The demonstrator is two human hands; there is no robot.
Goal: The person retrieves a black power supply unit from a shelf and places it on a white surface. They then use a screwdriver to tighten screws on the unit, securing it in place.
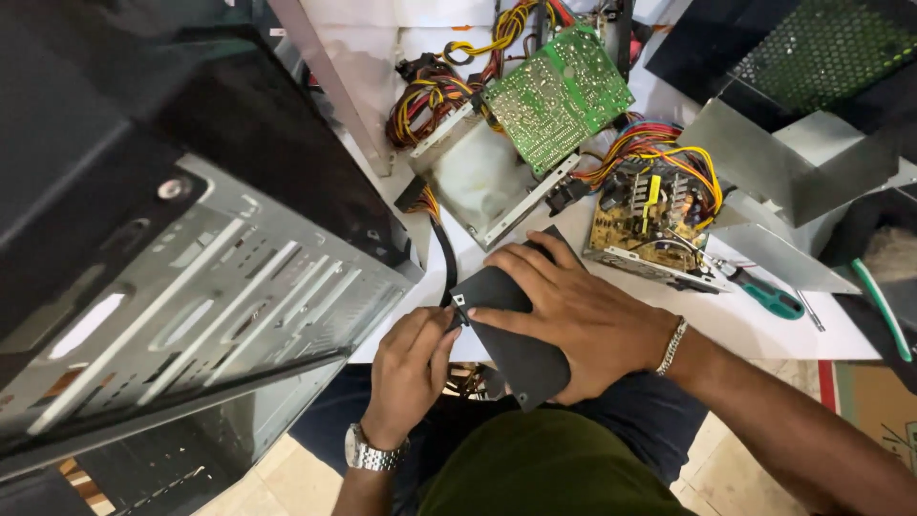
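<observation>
Lying at the near edge of the bench [764, 330], a flat black drive-like block [511, 330], long axis running diagonally from upper right near the circuit boards down toward the lap. Resting directly under both hands, so neither hand needing to travel; right hand [583, 311] covering more of it, left hand [411, 368] working only the left corner.

Right hand spreading flat and wide over the top face, fingers fanned, palm pressing down, pinning the block rather than gripping it. Left hand curling narrow, thumb and fingertips pinching at a small connector or tab [458, 311] on the block's left edge; exactly what is being pinched too small to tell. Black cable [445, 253] running from that corner up toward the open power supply shell [473, 182].

Sitting just beyond the block: green circuit board [559, 91], second board with yellow and red wires [650, 215], teal-handled screwdriver [769, 296] to the right, well apart from the hands. Looming on the left, open computer case [191, 277], close beside the left hand but not touching.
</observation>
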